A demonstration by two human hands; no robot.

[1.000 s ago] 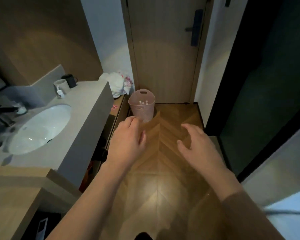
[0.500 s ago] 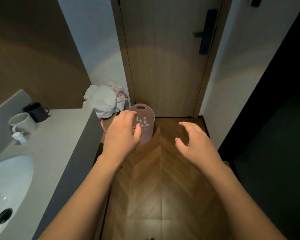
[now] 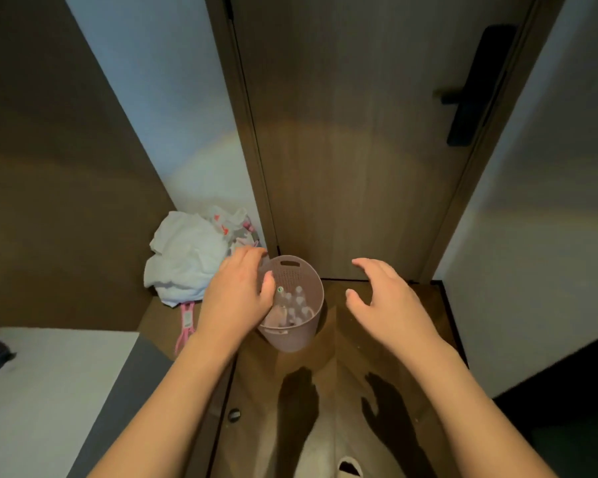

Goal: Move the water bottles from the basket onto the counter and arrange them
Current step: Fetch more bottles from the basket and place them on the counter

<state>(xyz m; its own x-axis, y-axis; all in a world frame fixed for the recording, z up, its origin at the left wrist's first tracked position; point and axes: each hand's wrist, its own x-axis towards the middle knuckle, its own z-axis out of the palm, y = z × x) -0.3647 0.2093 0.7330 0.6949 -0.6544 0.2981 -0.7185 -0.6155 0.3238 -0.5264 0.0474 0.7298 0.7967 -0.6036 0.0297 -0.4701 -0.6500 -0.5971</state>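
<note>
- You have no readable text, label, brand, number or sign here.
- The red marks on the bag (image 3: 221,224) left of the door (image 3: 353,139) are too blurred to read.

Basket (image 3: 290,334): matt pink plastic, perforated wall. Beneath it floor (image 3: 346,343): glossy wood. Left of basket, crumpled white cloth (image 3: 183,260).

Left hand (image 3: 237,293) hides basket (image 3: 292,334) rim; bottles (image 3: 296,303) blurred, count unclear.

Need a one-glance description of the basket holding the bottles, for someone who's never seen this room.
Find the wooden door. On the floor at its foot stands the basket: a round, pale pink perforated tub showing white bottle caps, unlike the white bag to its left.
</note>
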